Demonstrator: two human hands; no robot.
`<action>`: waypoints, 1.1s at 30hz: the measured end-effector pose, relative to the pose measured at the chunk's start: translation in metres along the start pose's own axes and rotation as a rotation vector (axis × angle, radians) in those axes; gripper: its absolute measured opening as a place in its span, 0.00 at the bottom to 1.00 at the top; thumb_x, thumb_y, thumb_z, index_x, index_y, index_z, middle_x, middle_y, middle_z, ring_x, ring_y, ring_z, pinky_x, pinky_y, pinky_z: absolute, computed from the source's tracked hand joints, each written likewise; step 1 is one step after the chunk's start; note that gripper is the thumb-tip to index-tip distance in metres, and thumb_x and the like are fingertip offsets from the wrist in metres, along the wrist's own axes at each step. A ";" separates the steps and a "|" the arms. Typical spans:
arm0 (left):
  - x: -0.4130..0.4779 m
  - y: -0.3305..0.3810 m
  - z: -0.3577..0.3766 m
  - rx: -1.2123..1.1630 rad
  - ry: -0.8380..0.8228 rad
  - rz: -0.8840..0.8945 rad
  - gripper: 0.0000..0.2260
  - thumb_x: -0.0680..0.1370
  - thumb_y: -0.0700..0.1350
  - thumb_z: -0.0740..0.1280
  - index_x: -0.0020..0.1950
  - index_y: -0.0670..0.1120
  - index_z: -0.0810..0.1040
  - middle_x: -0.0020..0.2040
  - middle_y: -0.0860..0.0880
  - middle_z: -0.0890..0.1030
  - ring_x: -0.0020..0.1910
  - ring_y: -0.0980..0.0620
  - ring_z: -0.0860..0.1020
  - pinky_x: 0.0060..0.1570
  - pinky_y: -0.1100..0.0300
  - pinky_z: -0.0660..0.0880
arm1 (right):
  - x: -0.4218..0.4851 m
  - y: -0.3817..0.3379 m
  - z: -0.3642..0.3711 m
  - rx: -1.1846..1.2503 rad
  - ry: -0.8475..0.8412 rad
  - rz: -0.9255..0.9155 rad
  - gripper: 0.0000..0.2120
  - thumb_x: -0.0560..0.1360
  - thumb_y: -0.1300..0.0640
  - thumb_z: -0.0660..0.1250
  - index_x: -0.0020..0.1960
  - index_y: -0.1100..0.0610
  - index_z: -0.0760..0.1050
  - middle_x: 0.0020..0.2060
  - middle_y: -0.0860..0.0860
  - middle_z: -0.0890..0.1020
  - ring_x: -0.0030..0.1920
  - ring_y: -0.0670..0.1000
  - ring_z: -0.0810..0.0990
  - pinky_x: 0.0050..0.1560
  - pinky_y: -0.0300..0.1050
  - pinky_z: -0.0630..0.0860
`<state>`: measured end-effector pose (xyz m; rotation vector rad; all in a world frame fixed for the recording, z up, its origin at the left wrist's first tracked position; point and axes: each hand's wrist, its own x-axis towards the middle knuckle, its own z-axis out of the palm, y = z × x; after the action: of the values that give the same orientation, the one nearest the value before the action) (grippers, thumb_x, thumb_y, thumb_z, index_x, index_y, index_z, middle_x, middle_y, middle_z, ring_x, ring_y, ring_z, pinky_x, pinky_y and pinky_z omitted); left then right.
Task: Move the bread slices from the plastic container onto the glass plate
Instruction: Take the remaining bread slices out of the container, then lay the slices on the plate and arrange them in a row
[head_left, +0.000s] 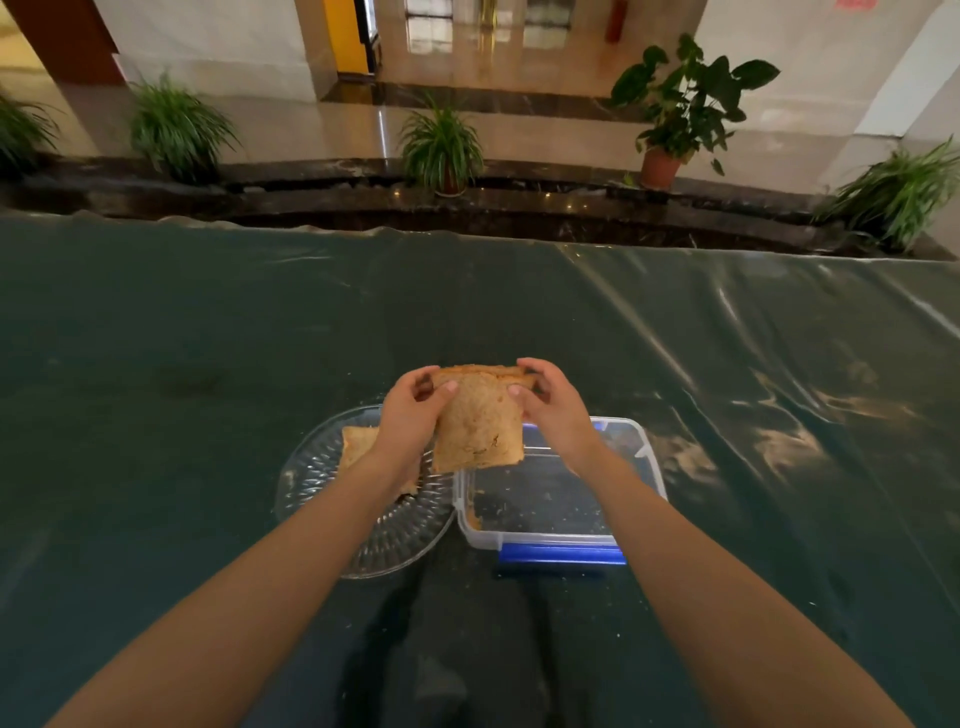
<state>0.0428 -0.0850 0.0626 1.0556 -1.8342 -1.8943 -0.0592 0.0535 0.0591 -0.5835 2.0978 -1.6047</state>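
Both hands hold a small stack of brown bread slices (478, 421) upright in the air, above the gap between plate and container. My left hand (413, 415) grips the stack's top left corner, my right hand (550, 402) its top right corner. Another bread slice (357, 444) lies on the round glass plate (311, 483), partly hidden by my left wrist. The clear plastic container (652, 467) with blue clips stands just right of the plate; only crumbs and a small bread scrap at its near left corner show inside.
The table is covered with a shiny dark green sheet (208, 338). A blue clip flap (561, 556) sticks out from the container's near side. Beyond the table's far edge are potted plants (441, 145) and a polished floor.
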 end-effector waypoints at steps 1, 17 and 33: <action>0.004 -0.002 -0.018 -0.008 0.017 -0.015 0.20 0.76 0.45 0.67 0.67 0.44 0.71 0.64 0.44 0.76 0.63 0.46 0.75 0.63 0.45 0.75 | 0.002 -0.004 0.019 -0.003 -0.016 0.011 0.18 0.77 0.61 0.64 0.66 0.59 0.68 0.58 0.59 0.76 0.61 0.60 0.76 0.62 0.59 0.75; 0.048 -0.061 -0.128 0.025 0.038 -0.255 0.15 0.77 0.39 0.65 0.63 0.36 0.76 0.59 0.40 0.79 0.60 0.41 0.78 0.62 0.44 0.75 | 0.020 0.021 0.159 -0.150 -0.033 0.323 0.19 0.78 0.56 0.61 0.67 0.58 0.66 0.61 0.57 0.76 0.60 0.56 0.76 0.62 0.58 0.76; 0.064 -0.089 -0.139 0.300 0.018 -0.265 0.25 0.75 0.44 0.68 0.72 0.47 0.68 0.65 0.45 0.77 0.64 0.47 0.75 0.62 0.55 0.71 | 0.030 0.044 0.182 -0.459 -0.030 0.418 0.23 0.77 0.55 0.59 0.71 0.58 0.62 0.66 0.60 0.71 0.63 0.58 0.72 0.65 0.59 0.72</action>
<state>0.1171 -0.2170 -0.0292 1.4732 -2.1027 -1.7700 0.0176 -0.0963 -0.0287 -0.2731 2.3800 -0.8881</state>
